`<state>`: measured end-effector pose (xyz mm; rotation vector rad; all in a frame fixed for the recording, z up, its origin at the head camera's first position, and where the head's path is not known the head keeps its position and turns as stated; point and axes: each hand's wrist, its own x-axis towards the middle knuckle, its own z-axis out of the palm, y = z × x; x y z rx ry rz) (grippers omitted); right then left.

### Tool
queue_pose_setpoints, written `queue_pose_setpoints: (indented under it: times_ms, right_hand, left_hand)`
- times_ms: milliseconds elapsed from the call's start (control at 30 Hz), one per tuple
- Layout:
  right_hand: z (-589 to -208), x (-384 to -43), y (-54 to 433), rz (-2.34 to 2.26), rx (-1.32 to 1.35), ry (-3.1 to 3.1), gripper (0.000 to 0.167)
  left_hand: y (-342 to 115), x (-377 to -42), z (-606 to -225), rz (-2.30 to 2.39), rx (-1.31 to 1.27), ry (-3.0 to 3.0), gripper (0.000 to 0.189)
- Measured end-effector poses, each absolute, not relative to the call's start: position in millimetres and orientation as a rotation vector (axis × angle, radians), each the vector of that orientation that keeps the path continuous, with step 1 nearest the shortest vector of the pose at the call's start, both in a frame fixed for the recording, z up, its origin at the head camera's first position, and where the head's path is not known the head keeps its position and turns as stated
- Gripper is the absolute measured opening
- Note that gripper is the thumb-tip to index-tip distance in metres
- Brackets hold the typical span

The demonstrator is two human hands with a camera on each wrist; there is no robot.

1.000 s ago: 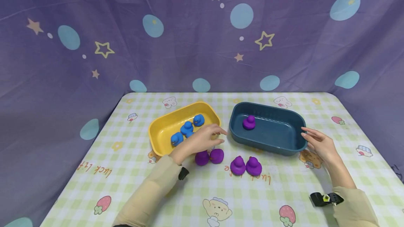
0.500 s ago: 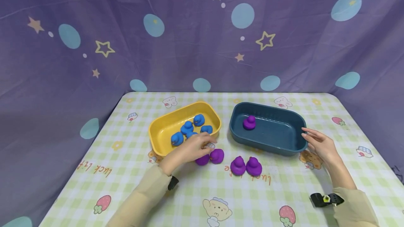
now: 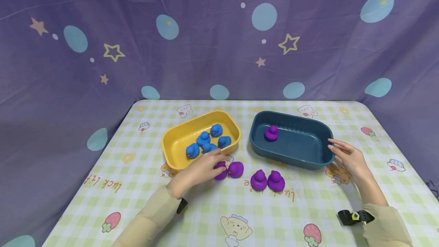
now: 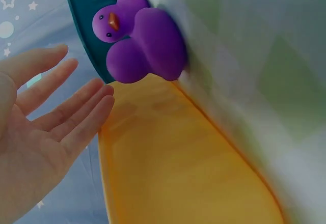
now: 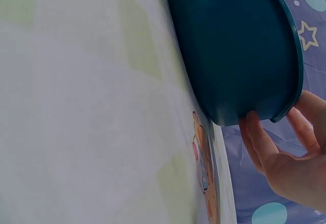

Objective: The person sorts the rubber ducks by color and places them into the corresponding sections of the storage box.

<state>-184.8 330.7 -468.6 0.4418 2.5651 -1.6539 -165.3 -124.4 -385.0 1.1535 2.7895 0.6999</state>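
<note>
My left hand (image 3: 202,167) hovers at the near edge of the yellow bin (image 3: 175,132), its fingertips over a purple rubber duck (image 3: 222,174) that they partly cover. In the left wrist view the fingers are extended with nothing between them, apart from the purple ducks (image 4: 163,43). A second purple duck (image 3: 236,169) sits right beside the first. Two more purple ducks (image 3: 258,181) stand to the right. My right hand (image 3: 351,161) touches the right end of the dark teal bin (image 3: 291,159); in the right wrist view its fingertips rest on the bin's outer wall and rim.
Several blue ducks (image 3: 203,139) lie in the yellow bin. One purple duck (image 3: 271,133) sits at the left of the teal bin. Both bins stand on a green checked tablecloth (image 3: 192,220); a purple curtain (image 3: 205,48) hangs behind.
My left hand has drawn back left and toward me, from beside the gap between the bins to the left purple duck. The right hand stays at the teal bin.
</note>
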Motion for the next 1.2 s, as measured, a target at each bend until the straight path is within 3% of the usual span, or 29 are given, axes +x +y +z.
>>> queue_pose_setpoints:
  times_ms: [200,600,1200]
  right_hand:
    - [-469,-184,331,-1.673,0.426,2.574,0.06]
    - [-430,-166,308,-1.665,0.44,2.534,0.058]
    - [-445,-172,316,-1.704,0.443,2.51,0.061]
  left_hand:
    - [-127,-163,-390,0.674,1.122,2.799,0.025]
    - [-129,-159,-399,0.641,1.046,2.815,0.031]
    - [-132,-160,-412,0.6,1.192,2.844,0.029]
